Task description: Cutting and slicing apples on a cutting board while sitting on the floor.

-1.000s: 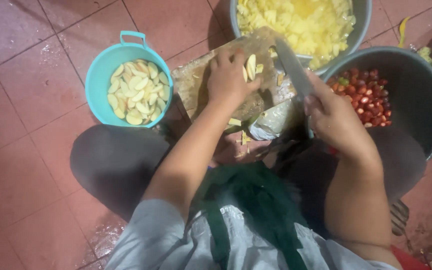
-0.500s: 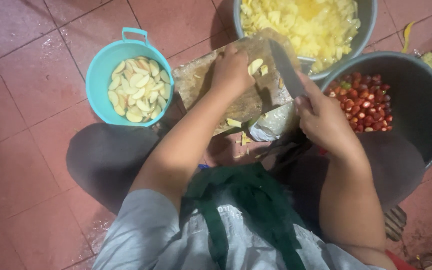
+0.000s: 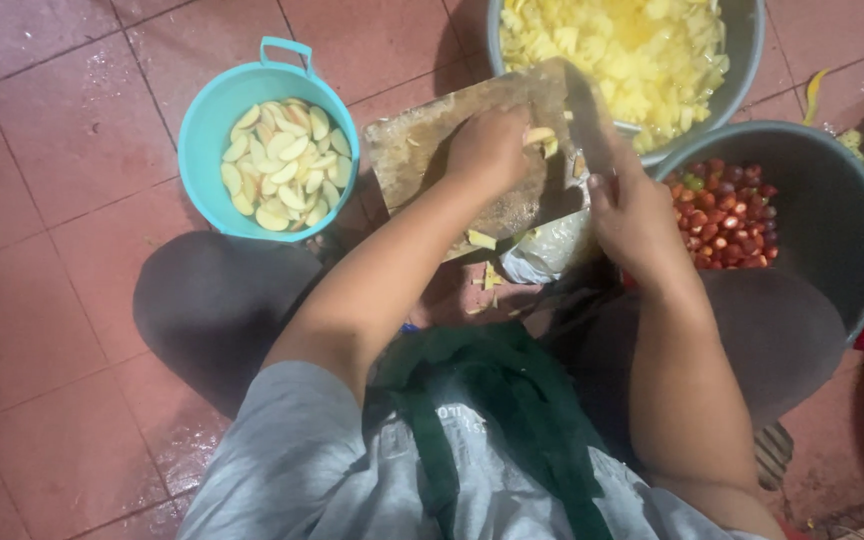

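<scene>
Pinning pale fruit slices (image 3: 540,140) on the wooden chopping board (image 3: 422,140) under a curled left hand (image 3: 490,150); gripping the knife (image 3: 588,115) firmly in the right hand (image 3: 632,215), blade lying lengthwise away, just right of the slices.

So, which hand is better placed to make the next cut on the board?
Right. The right hand grips the knife above the cutting board; the left hand only pins the pale pieces.

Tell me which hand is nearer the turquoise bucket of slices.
Left. The left hand is on the cutting board beside the turquoise bucket; the right hand is farther, gripping the knife.
</scene>
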